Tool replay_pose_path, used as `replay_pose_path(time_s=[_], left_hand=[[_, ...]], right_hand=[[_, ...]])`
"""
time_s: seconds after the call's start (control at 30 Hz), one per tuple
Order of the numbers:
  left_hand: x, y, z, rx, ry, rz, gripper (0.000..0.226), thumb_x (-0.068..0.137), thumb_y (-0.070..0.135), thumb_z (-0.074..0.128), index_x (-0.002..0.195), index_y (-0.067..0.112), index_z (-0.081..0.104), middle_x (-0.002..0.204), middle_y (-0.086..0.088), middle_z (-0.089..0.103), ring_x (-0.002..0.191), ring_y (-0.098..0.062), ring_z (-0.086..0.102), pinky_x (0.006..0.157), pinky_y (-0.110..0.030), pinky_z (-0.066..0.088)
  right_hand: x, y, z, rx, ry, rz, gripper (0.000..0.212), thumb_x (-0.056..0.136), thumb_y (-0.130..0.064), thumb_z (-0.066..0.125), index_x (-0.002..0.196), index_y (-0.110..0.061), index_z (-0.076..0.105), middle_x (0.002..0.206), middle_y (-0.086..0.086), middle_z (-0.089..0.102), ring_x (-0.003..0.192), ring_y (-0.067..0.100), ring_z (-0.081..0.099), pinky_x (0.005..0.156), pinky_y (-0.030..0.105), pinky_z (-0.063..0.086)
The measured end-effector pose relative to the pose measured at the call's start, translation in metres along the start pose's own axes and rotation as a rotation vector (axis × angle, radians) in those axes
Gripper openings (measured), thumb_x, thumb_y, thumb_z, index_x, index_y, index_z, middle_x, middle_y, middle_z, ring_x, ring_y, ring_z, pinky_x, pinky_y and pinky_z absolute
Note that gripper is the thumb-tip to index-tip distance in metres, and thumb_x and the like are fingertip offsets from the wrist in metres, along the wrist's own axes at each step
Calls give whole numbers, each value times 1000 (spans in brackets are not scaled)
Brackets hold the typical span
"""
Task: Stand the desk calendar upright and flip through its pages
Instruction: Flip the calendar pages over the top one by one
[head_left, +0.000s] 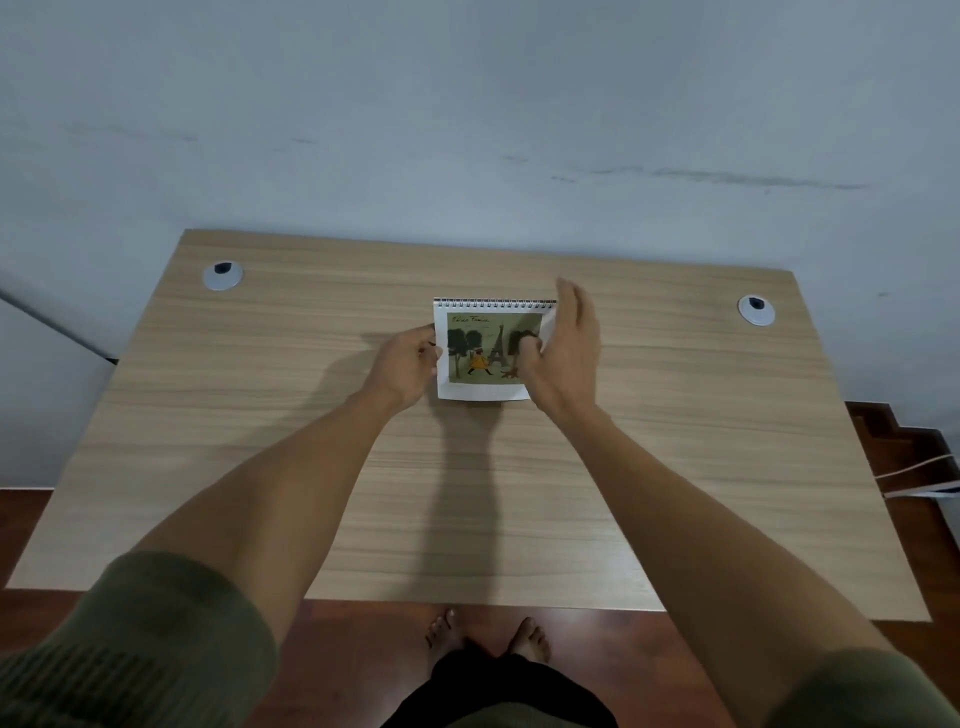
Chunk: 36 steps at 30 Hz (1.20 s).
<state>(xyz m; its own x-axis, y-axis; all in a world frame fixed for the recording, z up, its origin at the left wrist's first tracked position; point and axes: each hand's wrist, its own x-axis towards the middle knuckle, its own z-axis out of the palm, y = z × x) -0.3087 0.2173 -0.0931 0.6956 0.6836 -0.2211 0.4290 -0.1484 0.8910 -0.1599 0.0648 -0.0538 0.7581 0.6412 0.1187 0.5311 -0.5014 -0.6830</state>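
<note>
A small spiral-bound desk calendar (480, 348) stands on the wooden desk (675, 441), slightly past its middle. Its front page shows an Eiffel Tower picture with trees and a figure in yellow, and the wire binding runs along the top edge. My left hand (402, 369) grips the calendar's left edge with curled fingers. My right hand (563, 348) is at the right edge, thumb pressed on the front page and fingers stretched up behind the right side. The calendar's back and base are hidden.
Two round grey cable grommets sit in the desk's far corners, one at the left (222, 275) and one at the right (756, 310). A pale wall rises behind the desk. My bare feet (488, 636) stand on the reddish wood floor below the near edge.
</note>
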Motion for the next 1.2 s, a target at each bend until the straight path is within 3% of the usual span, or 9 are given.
replay_pose_path(time_s=[0.07, 0.13, 0.2, 0.27, 0.47, 0.8, 0.93, 1.1, 1.2], left_hand=[[0, -1, 0, 11, -2, 5, 39, 103, 4, 42, 131, 16, 66, 118, -8, 72, 105, -21, 70, 95, -43, 59], [0, -2, -1, 47, -6, 18, 40, 102, 5, 42, 131, 19, 66, 118, -6, 73, 104, -20, 70, 95, -45, 59], [1, -3, -2, 83, -15, 19, 40, 102, 6, 41, 130, 19, 67, 120, -5, 74, 106, -21, 69, 97, -46, 57], [2, -2, -3, 96, -16, 6, 39, 102, 6, 42, 131, 17, 67, 123, -5, 73, 112, -22, 68, 99, -45, 56], [3, -2, -2, 93, -14, 0, 39, 102, 6, 41, 128, 17, 68, 119, -4, 74, 104, -24, 71, 93, -48, 59], [-1, 5, -7, 133, -68, 44, 42, 102, -1, 41, 132, 18, 64, 122, -4, 72, 103, -14, 67, 96, -38, 57], [0, 2, -7, 149, -58, 37, 41, 101, 0, 44, 132, 17, 65, 122, -6, 71, 109, -21, 67, 98, -44, 57], [-1, 5, -7, 152, -55, 41, 42, 100, -3, 42, 130, 15, 65, 123, -6, 71, 108, -21, 66, 99, -44, 56], [1, 2, -9, 163, -57, 48, 42, 99, -4, 42, 127, 15, 68, 122, -4, 72, 109, -22, 66, 99, -46, 56]], right_hand=[[-12, 12, 8, 169, 27, 232, 63, 93, -12, 58, 150, -8, 34, 150, 15, 44, 137, 29, 45, 112, 43, 44], [-19, 23, 17, 304, -92, 395, 53, 97, -14, 62, 145, -9, 40, 136, 12, 55, 123, 27, 57, 93, 34, 52], [-22, 33, 23, 335, -143, 447, 45, 95, -17, 68, 135, -10, 48, 124, 9, 61, 110, 24, 61, 74, 24, 47], [-21, 37, 27, 347, -116, 470, 40, 90, -19, 76, 122, -11, 54, 110, 6, 63, 96, 21, 60, 64, 23, 43], [-15, 44, 26, 334, -53, 537, 36, 77, -18, 89, 87, -15, 55, 81, -1, 62, 72, 19, 59, 75, 49, 58], [-10, 51, 14, 275, -113, 491, 31, 75, -19, 91, 74, -13, 60, 71, -3, 63, 66, 17, 57, 71, 47, 58], [-11, 51, 10, 287, -146, 468, 35, 73, -19, 92, 79, -14, 59, 79, 1, 69, 70, 19, 65, 67, 42, 58], [-11, 53, 8, 254, -181, 447, 31, 76, -22, 91, 67, -10, 63, 78, 7, 76, 80, 32, 75, 69, 52, 61], [-13, 55, 4, 242, -201, 409, 30, 79, -26, 88, 70, -6, 66, 78, 9, 76, 76, 33, 73, 66, 49, 61]])
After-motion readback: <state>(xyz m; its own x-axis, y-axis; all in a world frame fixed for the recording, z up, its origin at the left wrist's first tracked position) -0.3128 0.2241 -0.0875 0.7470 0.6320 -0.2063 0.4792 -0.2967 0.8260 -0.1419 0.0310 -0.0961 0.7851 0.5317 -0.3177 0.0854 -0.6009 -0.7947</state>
